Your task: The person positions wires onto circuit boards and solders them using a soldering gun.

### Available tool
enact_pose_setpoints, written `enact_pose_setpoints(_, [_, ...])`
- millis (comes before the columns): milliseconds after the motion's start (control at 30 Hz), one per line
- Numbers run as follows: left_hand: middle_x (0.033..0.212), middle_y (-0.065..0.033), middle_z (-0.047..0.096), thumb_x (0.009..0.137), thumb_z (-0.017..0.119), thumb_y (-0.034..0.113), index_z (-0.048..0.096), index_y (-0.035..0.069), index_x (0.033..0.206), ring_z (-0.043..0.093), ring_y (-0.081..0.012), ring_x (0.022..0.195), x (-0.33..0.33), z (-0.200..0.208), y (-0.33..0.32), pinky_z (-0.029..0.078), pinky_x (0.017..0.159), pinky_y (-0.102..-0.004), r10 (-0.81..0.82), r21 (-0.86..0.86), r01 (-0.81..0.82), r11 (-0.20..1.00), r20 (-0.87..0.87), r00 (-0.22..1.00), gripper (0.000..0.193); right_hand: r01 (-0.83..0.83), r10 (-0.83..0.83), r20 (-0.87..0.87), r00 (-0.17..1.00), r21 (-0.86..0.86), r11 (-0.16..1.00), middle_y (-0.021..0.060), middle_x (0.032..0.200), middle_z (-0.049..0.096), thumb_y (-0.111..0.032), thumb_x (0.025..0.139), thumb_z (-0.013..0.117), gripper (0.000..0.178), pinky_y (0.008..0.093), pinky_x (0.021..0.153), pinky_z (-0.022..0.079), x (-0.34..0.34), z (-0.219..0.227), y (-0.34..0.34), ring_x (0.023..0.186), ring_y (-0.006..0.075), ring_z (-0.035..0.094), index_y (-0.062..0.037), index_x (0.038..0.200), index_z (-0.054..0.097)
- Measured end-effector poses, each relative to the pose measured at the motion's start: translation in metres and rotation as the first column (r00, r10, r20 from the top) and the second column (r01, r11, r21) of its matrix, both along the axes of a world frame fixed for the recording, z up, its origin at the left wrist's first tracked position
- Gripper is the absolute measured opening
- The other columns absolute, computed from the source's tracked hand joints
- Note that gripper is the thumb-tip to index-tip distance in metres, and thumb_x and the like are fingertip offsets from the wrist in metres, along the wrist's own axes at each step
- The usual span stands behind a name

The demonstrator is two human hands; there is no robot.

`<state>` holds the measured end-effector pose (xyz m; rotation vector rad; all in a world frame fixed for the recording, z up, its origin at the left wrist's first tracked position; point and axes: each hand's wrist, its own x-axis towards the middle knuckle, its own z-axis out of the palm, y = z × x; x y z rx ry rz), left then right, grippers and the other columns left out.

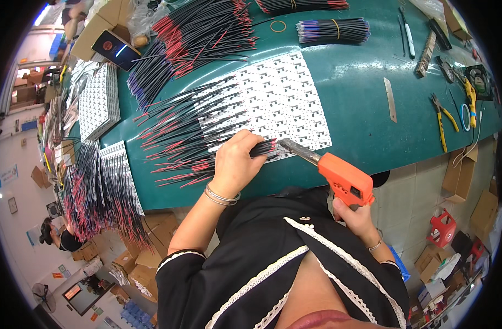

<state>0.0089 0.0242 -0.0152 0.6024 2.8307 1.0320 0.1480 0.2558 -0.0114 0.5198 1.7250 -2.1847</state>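
My right hand (354, 218) is wrapped round the grip of an orange soldering gun (345, 178), whose dark tip points left, by the wire ends. My left hand (237, 162) pinches a small bundle of black wires (265, 147) with red ends, over the lower edge of a white circuit board panel (292, 93). Rows of black wires (168, 131) with red ends lie across the panel's left half and spread out left past its edge. Whether the tip touches the wires or the board, I cannot tell.
Heaps of black wires (207, 33) with red ends lie at the back, beside a tied purple-ended bundle (333, 31). A stack of panels (100, 101) and a phone (116, 49) stand left. Right are a blade (390, 100) and yellow-handled pliers (444, 120). A person (64, 237) is far left.
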Motion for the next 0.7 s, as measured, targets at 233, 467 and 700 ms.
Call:
enact_pose_setpoints(233, [0.068,-0.0098,0.054,0.06,0.063,0.001,0.06,0.002,0.074,0.055,-0.0274,0.063,-0.003,0.003,0.0,0.044,0.057,-0.033,-0.031,-0.026,0.032,0.999,0.021,0.999,0.014,0.001,-0.003,-0.047,0.999,-0.036,0.999,0.0041,0.075,0.055,-0.008,0.079,0.06,0.034,0.0216,0.043,0.042,0.005,-0.002,0.006,0.051,0.0076,0.049,0.0006,0.108,0.047])
enact_pose_setpoints(467, [0.076,-0.009,0.055,0.061,0.065,0.006,0.06,0.004,0.08,0.056,-0.0286,0.07,-0.011,0.003,-0.006,0.045,0.061,-0.0352,-0.129,-0.029,0.134,0.991,0.148,0.981,0.02,0.0,-0.001,-0.03,1.0,-0.04,0.999,0.0033,0.074,0.054,-0.01,0.079,0.06,0.036,0.0208,0.043,0.042,0.003,-0.001,0.004,0.052,0.0071,0.049,0.0009,0.11,0.046])
enact_pose_setpoints(700, [0.069,-0.0116,0.054,0.063,0.064,0.003,0.059,-0.001,0.076,0.054,-0.0286,0.062,-0.01,0.003,-0.002,0.043,0.057,-0.0329,-0.135,-0.004,0.137,0.991,0.129,0.982,0.014,-0.032,0.032,0.001,0.999,-0.011,0.999,0.0028,0.074,0.054,-0.01,0.079,0.06,0.036,0.0203,0.042,0.041,0.002,-0.001,0.003,0.051,0.0065,0.049,0.0009,0.11,0.047])
